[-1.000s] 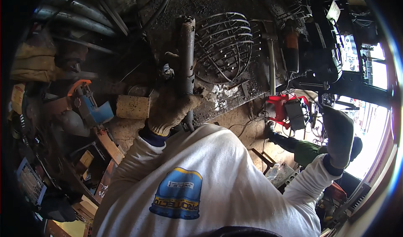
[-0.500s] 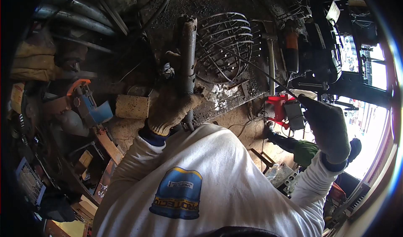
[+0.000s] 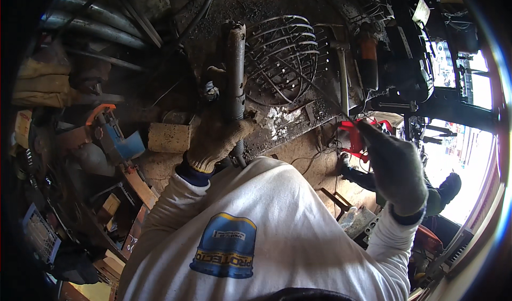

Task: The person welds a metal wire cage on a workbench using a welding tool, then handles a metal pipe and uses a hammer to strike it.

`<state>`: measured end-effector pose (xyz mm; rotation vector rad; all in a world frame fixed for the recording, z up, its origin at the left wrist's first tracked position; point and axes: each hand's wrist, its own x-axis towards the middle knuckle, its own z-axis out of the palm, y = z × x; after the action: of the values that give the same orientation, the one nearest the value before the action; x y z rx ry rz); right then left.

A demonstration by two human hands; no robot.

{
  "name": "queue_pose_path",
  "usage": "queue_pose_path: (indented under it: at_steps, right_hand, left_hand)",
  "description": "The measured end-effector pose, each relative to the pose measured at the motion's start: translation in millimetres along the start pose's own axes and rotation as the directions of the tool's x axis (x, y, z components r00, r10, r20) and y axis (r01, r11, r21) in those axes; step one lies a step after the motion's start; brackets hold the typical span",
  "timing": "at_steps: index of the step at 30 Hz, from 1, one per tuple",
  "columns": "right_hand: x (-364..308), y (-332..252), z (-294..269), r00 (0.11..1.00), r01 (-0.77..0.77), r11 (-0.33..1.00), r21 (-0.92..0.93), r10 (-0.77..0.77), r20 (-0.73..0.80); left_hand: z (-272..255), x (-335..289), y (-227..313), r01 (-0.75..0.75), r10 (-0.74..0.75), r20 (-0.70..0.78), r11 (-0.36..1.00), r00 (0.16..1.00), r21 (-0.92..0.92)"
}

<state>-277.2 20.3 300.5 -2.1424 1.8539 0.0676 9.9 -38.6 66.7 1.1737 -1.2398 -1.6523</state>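
Note:
My left hand [image 3: 218, 141], in a tan work glove, is closed around the lower part of a grey metal tube [image 3: 236, 66]. The tube stands lengthwise in front of me, with small holes near its far end and a collar partway down. My right hand [image 3: 394, 167], in a dark glove, is closed on a thin metal rod [image 3: 325, 94]. That rod slants up and left over a round frame of bent metal bars [image 3: 285, 61] on the dirty workbench [image 3: 277, 133]. Whether the rod's far tip touches the frame, I cannot tell.
A hammer [image 3: 344, 79] and an orange-and-black power tool [image 3: 369, 61] lie right of the frame. Beyond the bench edge are a red plastic stool [image 3: 353, 141] and another person's leg [image 3: 360, 178]. A tan block [image 3: 168, 137] and a blue-and-orange metal tool [image 3: 125, 141] are at left.
My right hand has moved left and slightly down, bringing the near end of the rod with it. My left hand has kept its grip on the tube, almost unmoved.

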Motion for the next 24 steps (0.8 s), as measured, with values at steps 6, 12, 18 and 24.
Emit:
queue_pose_path:
  at_steps: [6, 12, 18, 24]
  right_hand:
    - [-2, -15, 30, 0.988, -0.096, 0.995, -0.013, 0.097, 0.117]
    - [1, -14, 23, 0.989, -0.088, 0.995, 0.045, 0.082, 0.119]
    - [0, -11, 35, 0.994, -0.073, 0.995, 0.07, 0.067, 0.087]
    - [0, -7, 56, 0.998, -0.065, 0.997, 0.049, 0.065, -0.003]
  left_hand:
    - [0, 2, 0, 0.025, -0.024, 0.018, 0.998, 1.0, -0.05]
    - [2, 6, 2, -0.041, 0.041, 0.007, 0.999, 0.999, 0.015]
    - [1, 4, 4, 0.037, -0.037, 0.018, 0.999, 0.999, -0.009]
    - [5, 4, 7, 0.029, -0.029, 0.005, 1.0, 1.0, 0.0]
